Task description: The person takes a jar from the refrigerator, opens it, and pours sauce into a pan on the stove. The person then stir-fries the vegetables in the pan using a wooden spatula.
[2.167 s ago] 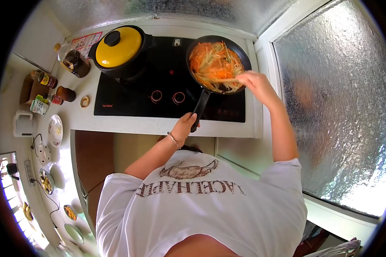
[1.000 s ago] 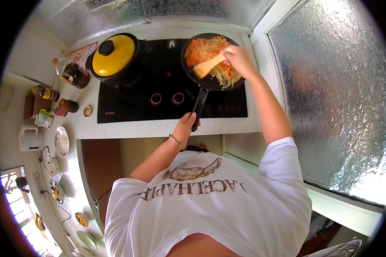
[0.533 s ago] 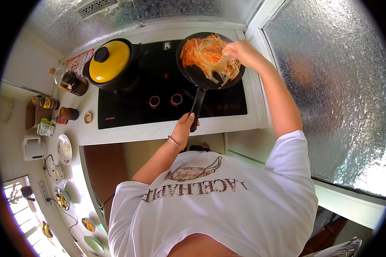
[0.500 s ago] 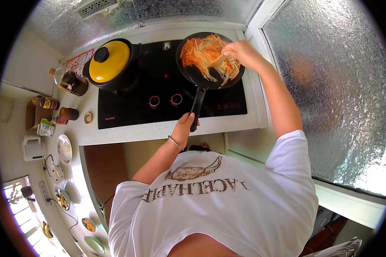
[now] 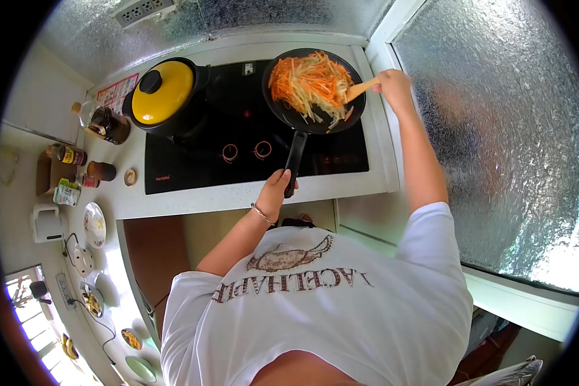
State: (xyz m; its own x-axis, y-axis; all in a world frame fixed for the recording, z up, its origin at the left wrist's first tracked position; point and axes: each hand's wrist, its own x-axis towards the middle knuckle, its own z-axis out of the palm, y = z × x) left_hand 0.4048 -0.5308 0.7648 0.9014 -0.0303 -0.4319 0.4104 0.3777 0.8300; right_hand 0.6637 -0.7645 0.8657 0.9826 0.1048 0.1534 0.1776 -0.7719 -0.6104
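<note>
Moved: wooden spatula (image 5: 361, 89), outward across frying pan (image 5: 291, 116) | right hand (image 5: 395, 87): gripping spatula | left hand (image 5: 275, 191): gripping handle (image 5: 296, 153) — we judge, steadying pan against pushes

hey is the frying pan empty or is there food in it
There's food in it: orange and pale shreds cover much of the frying pan, leaving some black base bare near the handle.

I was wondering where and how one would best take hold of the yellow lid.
The yellow lid is probably best gripped by its black knob, coming down from above with the fingers around the knob's sides. The knob stands up from the dome, while the smooth, sloping surface around it offers little to grasp.
</note>
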